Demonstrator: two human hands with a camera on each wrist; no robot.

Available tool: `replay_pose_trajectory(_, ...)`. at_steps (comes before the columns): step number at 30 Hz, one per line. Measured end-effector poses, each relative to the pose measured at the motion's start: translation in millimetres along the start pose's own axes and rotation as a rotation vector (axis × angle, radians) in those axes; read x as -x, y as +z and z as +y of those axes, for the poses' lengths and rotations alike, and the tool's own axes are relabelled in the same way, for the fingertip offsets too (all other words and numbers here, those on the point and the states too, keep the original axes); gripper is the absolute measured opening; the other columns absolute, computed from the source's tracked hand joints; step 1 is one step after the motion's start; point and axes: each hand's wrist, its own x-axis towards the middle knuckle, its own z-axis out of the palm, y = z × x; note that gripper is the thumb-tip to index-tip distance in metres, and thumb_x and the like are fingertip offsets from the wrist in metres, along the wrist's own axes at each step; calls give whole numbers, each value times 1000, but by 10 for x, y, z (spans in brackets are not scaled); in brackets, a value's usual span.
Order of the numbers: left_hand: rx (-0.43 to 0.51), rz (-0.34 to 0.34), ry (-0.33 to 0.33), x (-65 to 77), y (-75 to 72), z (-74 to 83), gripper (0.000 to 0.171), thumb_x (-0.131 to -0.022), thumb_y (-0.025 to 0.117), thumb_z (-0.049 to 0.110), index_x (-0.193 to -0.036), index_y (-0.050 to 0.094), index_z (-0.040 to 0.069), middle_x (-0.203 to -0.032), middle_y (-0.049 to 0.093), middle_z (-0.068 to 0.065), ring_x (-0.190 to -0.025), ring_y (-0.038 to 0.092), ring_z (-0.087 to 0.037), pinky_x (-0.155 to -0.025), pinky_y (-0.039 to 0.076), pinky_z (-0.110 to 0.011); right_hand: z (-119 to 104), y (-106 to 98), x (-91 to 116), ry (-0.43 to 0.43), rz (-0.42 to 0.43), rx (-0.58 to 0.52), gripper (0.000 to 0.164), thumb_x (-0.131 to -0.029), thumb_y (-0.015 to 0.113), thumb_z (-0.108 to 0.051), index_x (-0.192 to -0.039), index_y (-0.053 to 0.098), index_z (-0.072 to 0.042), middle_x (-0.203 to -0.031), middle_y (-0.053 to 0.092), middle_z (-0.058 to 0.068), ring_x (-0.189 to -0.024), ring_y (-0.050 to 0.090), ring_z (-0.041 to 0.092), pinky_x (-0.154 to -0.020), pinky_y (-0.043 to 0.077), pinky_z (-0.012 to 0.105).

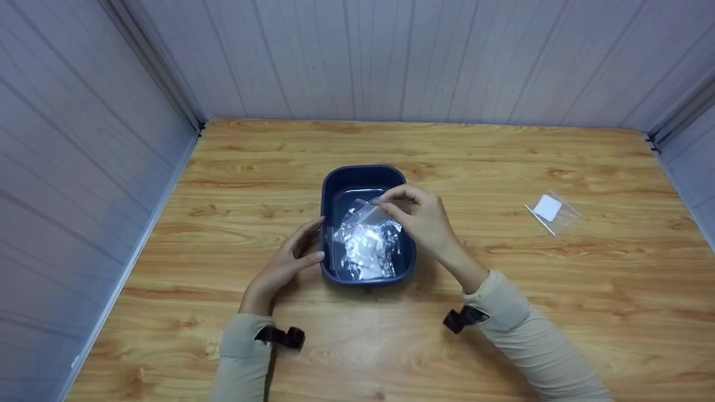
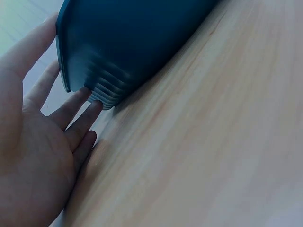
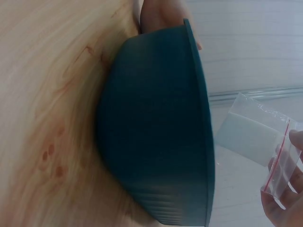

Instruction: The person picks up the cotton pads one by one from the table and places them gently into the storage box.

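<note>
A dark blue plastic basin (image 1: 363, 170) stands on the wooden table. My left hand (image 1: 286, 262) is at the basin's left side, with fairly straight fingers touching its rim and outer wall (image 2: 128, 38). Over the basin, my right hand (image 1: 427, 220) pinches a small clear zip bag (image 3: 246, 106) by its top edge, near the red zip line. A flat white piece (image 3: 248, 137) shows inside that bag. Shiny clear bags (image 1: 366, 259) lie in the basin below, their number lost in glare.
On the table to the right lies another clear zip bag (image 1: 567, 215) with a white square (image 1: 547, 207) in it. Pale panel walls (image 1: 363, 61) bound the wooden table (image 1: 251, 162) at the back and both sides.
</note>
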Motion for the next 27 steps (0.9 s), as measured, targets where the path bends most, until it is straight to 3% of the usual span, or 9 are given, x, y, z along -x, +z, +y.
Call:
replay_pose_trajectory(5,0,-3,0,2,0,2,67,-94,65,5,-154,34,9,-155,36,-12,-142,33,-25,-119,23,-39,84,47,9,17,-39,-9,12,-89,72,-2,-99,70,6,-97,72,14,-90,69,20,-80,58,29)
replay_pose_trajectory(11,-6,1,-6,2,6,9,65,-95,64,7,-154,35,10,-156,36,-10,-143,32,-24,-119,24,-37,154,106,29,58,-56,-4,14,-89,72,-5,-100,72,3,-97,72,12,-87,68,30,-77,58,30)
replay_pose_trajectory(13,-6,2,-7,-5,10,9,65,-95,65,7,-153,35,10,-155,37,-11,-143,32,-24,-119,24,-37,174,110,30,53,-60,19,13,-89,73,-5,-100,72,3,-97,72,11,-89,68,32,-80,58,33)
replay_pose_trajectory(20,-9,-4,-11,-26,13,5,66,-95,65,7,-154,34,10,-157,35,-10,-143,31,-24,-119,23,-38,202,81,30,60,-65,106,19,-89,74,-8,-106,73,0,-101,73,7,-94,66,17,-86,54,40)
replay_pose_trajectory(27,-5,14,-28,3,-6,7,67,-95,65,7,-154,34,12,-157,34,-8,-143,31,-23,-119,25,-37,204,60,26,64,-55,101,20,-90,74,-9,-108,73,-2,-105,72,14,-99,65,22,-91,49,53)
